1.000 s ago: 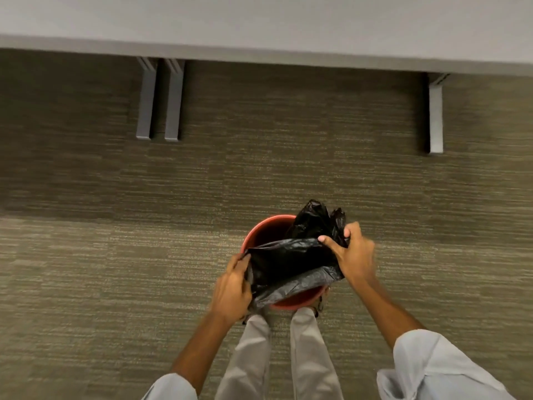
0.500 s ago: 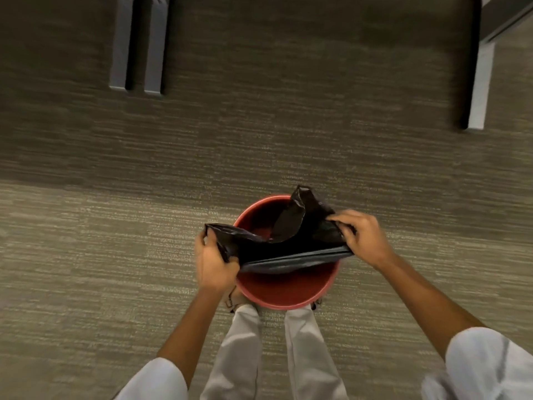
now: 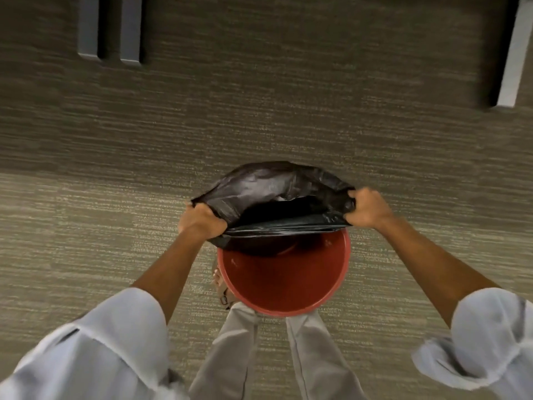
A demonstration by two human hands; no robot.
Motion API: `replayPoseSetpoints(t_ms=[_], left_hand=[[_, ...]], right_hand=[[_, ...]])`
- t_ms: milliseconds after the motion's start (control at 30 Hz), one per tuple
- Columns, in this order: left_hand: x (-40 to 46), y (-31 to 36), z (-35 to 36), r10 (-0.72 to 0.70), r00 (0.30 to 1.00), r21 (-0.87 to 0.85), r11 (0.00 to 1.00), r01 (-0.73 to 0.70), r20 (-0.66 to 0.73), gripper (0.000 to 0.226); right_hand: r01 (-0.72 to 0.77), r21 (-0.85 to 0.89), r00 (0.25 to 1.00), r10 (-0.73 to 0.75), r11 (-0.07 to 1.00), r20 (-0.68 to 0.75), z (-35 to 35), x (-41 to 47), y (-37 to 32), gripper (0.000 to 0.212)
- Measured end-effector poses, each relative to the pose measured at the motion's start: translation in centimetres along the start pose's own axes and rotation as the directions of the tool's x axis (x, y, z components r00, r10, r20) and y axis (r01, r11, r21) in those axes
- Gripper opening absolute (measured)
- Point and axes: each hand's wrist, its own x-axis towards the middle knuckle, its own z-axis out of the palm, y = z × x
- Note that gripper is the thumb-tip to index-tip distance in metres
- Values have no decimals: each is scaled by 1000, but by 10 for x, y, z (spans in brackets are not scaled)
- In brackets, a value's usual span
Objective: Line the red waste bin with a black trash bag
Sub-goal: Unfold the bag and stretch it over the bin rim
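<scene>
Since half a second ago both hands have pulled farther apart, and the black trash bag (image 3: 268,194) has spread from a bunched, folded strip into a wide open mouth held over the far part of the red waste bin (image 3: 284,272). The camera has also dipped closer, so bin and arms fill more of the head view.

The left hand (image 3: 200,222) is a closed fist, its grip clamped on the left corner of the bag's opening just beyond the bin's left rim. The right hand (image 3: 366,210) is likewise curled tight, its grip holding the right corner of the opening above the bin's right rim. Between the two fists the near edge of the bag is drawn into a taut, nearly straight band across the bin, while the far edge billows up and away in a glossy dome. A dark gap shows between those two edges. The bag is not tucked over the rim; the near half of the bin's red interior is bare.

The bin stands upright on the striped carpet floor (image 3: 115,226), directly in front of the person's light trouser legs (image 3: 236,350). Rolled pale sleeves (image 3: 121,342) frame the lower corners. Grey furniture legs (image 3: 111,27) stand on the floor towards its far left, and another pale leg (image 3: 512,62) at the far right.
</scene>
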Motion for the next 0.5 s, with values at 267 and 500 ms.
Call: replayPoseSetpoints(t_ms=[267, 500], left_hand=[[-3, -32, 31, 55, 916, -224, 974, 39, 399, 17], [-36, -82, 69, 313, 909, -523, 842, -131, 277, 77]], right_hand=[[-239, 158, 888, 149, 958, 435, 41, -37, 43, 33], [-130, 418, 991, 102, 899, 89, 126, -105, 61, 57]])
